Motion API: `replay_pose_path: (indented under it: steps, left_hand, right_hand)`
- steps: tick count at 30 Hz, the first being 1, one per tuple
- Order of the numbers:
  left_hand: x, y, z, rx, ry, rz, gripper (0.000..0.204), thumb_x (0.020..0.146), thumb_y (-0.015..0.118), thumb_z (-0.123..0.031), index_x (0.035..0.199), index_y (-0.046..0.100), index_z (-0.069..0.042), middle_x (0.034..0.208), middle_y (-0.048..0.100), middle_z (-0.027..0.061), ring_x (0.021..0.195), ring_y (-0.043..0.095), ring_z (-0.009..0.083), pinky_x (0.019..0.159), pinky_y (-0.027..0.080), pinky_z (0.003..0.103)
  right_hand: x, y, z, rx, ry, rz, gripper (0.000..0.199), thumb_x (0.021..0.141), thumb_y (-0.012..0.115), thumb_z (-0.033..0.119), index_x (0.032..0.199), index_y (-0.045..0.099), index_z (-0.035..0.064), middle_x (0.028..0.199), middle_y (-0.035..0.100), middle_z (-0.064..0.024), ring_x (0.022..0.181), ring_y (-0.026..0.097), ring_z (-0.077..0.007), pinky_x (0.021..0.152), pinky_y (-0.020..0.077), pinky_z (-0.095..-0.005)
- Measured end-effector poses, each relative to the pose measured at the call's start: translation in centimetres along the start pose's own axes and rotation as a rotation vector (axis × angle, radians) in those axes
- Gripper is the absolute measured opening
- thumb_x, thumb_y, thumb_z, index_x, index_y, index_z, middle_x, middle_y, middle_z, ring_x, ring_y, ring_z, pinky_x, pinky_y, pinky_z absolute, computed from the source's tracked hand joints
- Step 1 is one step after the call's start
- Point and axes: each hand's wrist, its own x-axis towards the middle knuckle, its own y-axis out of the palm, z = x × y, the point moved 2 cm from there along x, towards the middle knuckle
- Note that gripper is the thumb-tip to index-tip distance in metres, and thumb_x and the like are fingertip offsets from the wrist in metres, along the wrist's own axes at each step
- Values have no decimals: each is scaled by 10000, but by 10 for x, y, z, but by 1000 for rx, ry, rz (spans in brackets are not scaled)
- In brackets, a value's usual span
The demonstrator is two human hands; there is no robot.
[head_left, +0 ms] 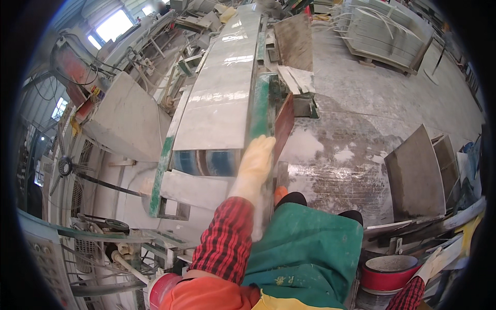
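Head view: one pale slab (219, 98) has two blue bands (220, 163) at its near end. The left hand (257, 159) is by the slab's near right corner, the right hand (432, 264) well rightward, near one red bucket (388, 279); neither grip can be told.

marking: small yellow characters (285, 280) | on: green apron (310, 240) | legibility: not clearly readable

Window (114, 26) blown out upper left; glare on slabs (217, 101); edges bent, dark.
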Motion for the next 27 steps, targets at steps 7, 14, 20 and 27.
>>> replay_pose_path:
  steps: [7,14,20,27]
  left_hand:
    - [-3,-2,1,32,-61,20,279,846,516,-18,1106,605,-65,1058,602,173,1041,542,389,897,460,461]
    - [-7,-6,3,68,-118,125,337,970,418,-111,1269,559,-48,1281,584,266,1246,510,436,1077,399,467]
    - [-5,-5,2,33,-113,134,330,969,425,-103,1265,558,-45,1301,576,271,1268,496,443,1087,395,471]
    - [-6,-11,3,26,-149,153,302,958,441,-92,1231,559,-39,1272,582,269,1209,516,455,1051,415,473]
  right_hand:
    - [-4,9,2,123,84,234,645,1042,366,503,1362,532,-31,1399,524,-256,1300,477,-396,1114,355,-439]
    - [-9,-21,31,216,100,242,612,1049,365,476,1302,564,-45,1296,584,-277,1204,531,-423,1061,390,-443]
    - [-14,-25,25,231,61,199,613,1052,363,470,1315,553,-49,1339,564,-264,1242,513,-409,1078,380,-440]
    - [-15,-33,38,200,54,224,584,1042,418,455,1330,547,-36,1346,567,-245,1244,517,-402,1072,397,-454]
